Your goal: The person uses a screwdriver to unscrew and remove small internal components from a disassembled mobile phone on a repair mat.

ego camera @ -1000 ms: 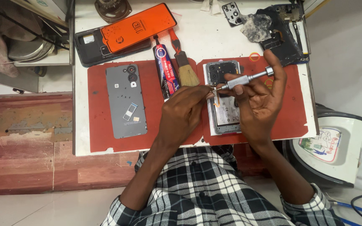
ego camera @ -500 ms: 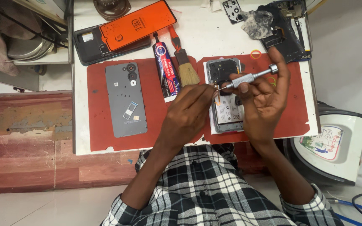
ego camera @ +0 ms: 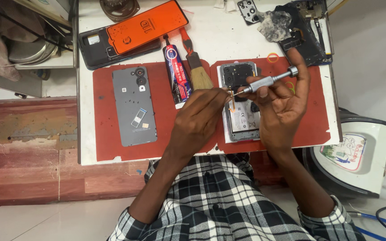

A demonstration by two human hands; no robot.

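While the opened phone (ego camera: 241,117) lies back-off on the red mat (ego camera: 166,134), the right hand (ego camera: 282,105) grips a screwdriver (ego camera: 266,81) and the left hand (ego camera: 199,118) pinches a small part (ego camera: 231,93) above it, so reassembly appears unfinished.

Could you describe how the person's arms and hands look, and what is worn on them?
Both hands, left hand and right hand, are bare: no gloves, and no rings or watch that I can see. The forearms are bare too. The shirt is a black-and-white check, with sleeves pushed up to about the elbows.
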